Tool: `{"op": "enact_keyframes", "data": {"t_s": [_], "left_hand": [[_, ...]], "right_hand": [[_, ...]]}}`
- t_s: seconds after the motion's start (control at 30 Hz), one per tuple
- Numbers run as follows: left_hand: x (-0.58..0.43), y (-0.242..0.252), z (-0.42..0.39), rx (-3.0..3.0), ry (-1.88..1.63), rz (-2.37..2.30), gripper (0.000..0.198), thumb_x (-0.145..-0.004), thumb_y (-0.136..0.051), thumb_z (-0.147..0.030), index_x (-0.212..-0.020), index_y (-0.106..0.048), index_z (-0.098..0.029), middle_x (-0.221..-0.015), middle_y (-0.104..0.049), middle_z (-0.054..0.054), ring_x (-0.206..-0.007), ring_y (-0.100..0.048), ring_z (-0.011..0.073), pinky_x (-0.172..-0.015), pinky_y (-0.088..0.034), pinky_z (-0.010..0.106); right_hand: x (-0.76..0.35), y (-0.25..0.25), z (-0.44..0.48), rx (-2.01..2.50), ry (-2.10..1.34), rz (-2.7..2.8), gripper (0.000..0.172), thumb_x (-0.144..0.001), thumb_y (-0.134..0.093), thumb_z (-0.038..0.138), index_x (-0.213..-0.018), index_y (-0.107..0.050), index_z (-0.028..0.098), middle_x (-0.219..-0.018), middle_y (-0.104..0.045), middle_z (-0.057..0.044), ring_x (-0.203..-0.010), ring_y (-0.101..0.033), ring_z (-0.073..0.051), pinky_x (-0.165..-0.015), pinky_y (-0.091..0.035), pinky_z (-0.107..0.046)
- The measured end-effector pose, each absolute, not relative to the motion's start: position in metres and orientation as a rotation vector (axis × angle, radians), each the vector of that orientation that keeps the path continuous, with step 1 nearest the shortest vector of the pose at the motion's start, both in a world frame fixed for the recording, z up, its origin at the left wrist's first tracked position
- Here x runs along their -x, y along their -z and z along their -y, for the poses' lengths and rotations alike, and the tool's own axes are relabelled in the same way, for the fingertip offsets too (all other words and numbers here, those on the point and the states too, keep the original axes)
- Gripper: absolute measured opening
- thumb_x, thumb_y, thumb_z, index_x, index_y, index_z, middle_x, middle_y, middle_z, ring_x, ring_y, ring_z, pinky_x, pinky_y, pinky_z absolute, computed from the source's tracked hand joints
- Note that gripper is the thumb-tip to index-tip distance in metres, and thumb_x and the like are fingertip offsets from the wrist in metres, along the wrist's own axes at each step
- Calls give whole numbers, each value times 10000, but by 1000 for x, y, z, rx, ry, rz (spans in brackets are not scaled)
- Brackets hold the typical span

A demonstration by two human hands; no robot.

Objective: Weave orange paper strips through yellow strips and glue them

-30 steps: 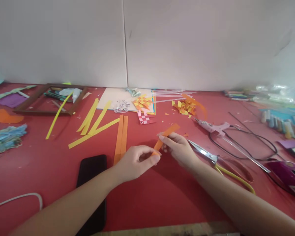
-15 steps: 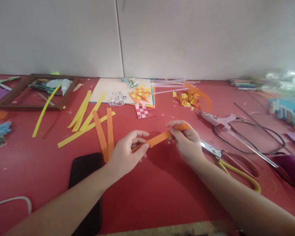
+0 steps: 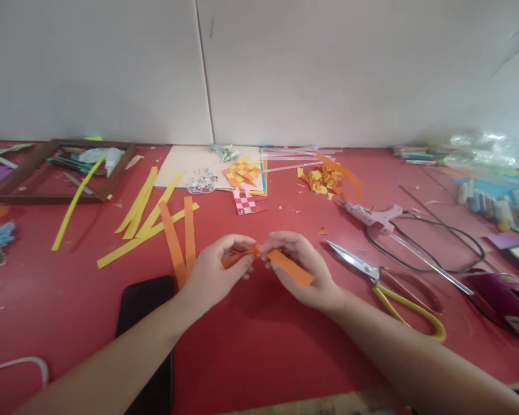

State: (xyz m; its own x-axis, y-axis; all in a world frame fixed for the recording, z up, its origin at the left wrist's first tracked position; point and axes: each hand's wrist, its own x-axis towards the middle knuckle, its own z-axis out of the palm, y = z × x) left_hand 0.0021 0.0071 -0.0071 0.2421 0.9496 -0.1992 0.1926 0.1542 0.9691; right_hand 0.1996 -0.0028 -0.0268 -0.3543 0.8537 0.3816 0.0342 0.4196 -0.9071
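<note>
Both my hands meet over the red table point(image 3: 259, 346), pinching one orange paper strip point(image 3: 290, 268). My left hand point(image 3: 214, 275) grips the strip's left end between thumb and fingers. My right hand point(image 3: 305, 271) pinches it just beside, and the strip's free end lies across my right palm, pointing down right. Two more orange strips point(image 3: 178, 239) lie on the table left of my left hand, crossing several yellow strips point(image 3: 145, 210).
A black phone point(image 3: 145, 328) lies under my left forearm. Yellow-handled scissors point(image 3: 383, 275) and a pink glue gun point(image 3: 372, 214) with its cable lie to the right. Woven paper pieces point(image 3: 244, 173), cut scraps point(image 3: 322, 178), a wooden frame point(image 3: 56, 170) and a purple device point(image 3: 504, 300) ring the area.
My hands have come together: the strip, stretched between them half a second ago, is now bent, with my right hand moved left beside my left. The camera has shifted slightly.
</note>
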Motion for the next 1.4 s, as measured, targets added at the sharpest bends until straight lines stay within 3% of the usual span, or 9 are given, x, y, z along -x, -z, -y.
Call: {"op": "enact_keyframes", "data": {"t_s": [0.13,0.33,0.5,0.6,0.83,0.97,1.07,1.2,1.4], "left_hand": [[0,5,-9,-1289,-832,-1226,333,-829,-659,-348,-1120,-561,-220,-948,-683,12,-600,-649,101,-681,-563,282],[2,9,-8,-1299,-848,-1198,339,-826,-674,-340,-1125,-573,-218,-820,-713,7,-748,-689,154,-732,-551,287],[1,13,-6,-1375,-840,-1058,214,-829,-647,-269,-1031,-625,-201,-982,-719,40,-900,-699,170,-804,-561,278],[-1,13,-3,-1421,-797,-1027,263,-856,-601,-254,-1114,-611,-202,-1065,-710,61,-968,-694,187,-845,-566,300],[5,-5,1,-1750,-742,-1326,476,-879,-510,-274,-1345,-449,-202,-1339,-573,132,-1146,-618,249,-905,-560,382],[29,-13,0,-2276,-432,-1635,614,-897,-502,-400,-1436,-370,-138,-1475,-432,199,-1382,-372,379,-1081,-380,554],[52,-6,3,-2450,-85,-1920,760,-841,-578,-459,-1433,-371,-29,-1472,-377,306,-1389,-294,482,-1074,-333,615],[61,11,11,-2448,107,-1921,765,-909,-455,-504,-1459,-316,9,-1465,-374,319,-1387,-334,433,-1050,-392,565],[38,22,20,-2459,-43,-1768,809,-935,-358,-612,-1476,-310,-12,-1528,-289,275,-1435,-243,396,-1114,-333,546]], "right_hand": [[-200,29,2,863,-999,1805,367,-901,-549,170,-1249,-492,269,-1115,-686,-78,-1035,-665,-186,-878,-563,-364],[-200,22,-4,1053,-634,1951,84,-888,-595,266,-907,-676,263,-804,-706,-34,-715,-623,-170,-667,-531,-330],[-198,19,-7,979,-515,2001,35,-835,-675,276,-827,-704,258,-866,-670,-50,-806,-611,-188,-787,-505,-380],[-196,20,-7,989,-729,1941,58,-841,-660,281,-821,-674,228,-947,-653,-68,-862,-637,-183,-787,-522,-348],[-195,28,-11,1283,-976,1604,144,-836,-648,348,-801,-619,211,-757,-657,-24,-674,-603,-146,-626,-488,-288],[-196,31,-14,1270,-1043,1479,207,-800,-693,394,-815,-588,215,-768,-634,-14,-673,-580,-137,-608,-466,-276],[-196,32,-14,1263,-1071,1456,228,-794,-699,407,-841,-579,219,-788,-620,-10,-654,-557,-126,-577,-446,-265],[-195,31,-15,1260,-1121,1422,266,-778,-707,441,-840,-575,219,-764,-605,-5,-602,-526,-118,-523,-421,-257],[-195,31,-15,1259,-1097,1433,255,-785,-702,429,-820,-571,213,-747,-590,4,-608,-521,-111,-535,-424,-250]]}}
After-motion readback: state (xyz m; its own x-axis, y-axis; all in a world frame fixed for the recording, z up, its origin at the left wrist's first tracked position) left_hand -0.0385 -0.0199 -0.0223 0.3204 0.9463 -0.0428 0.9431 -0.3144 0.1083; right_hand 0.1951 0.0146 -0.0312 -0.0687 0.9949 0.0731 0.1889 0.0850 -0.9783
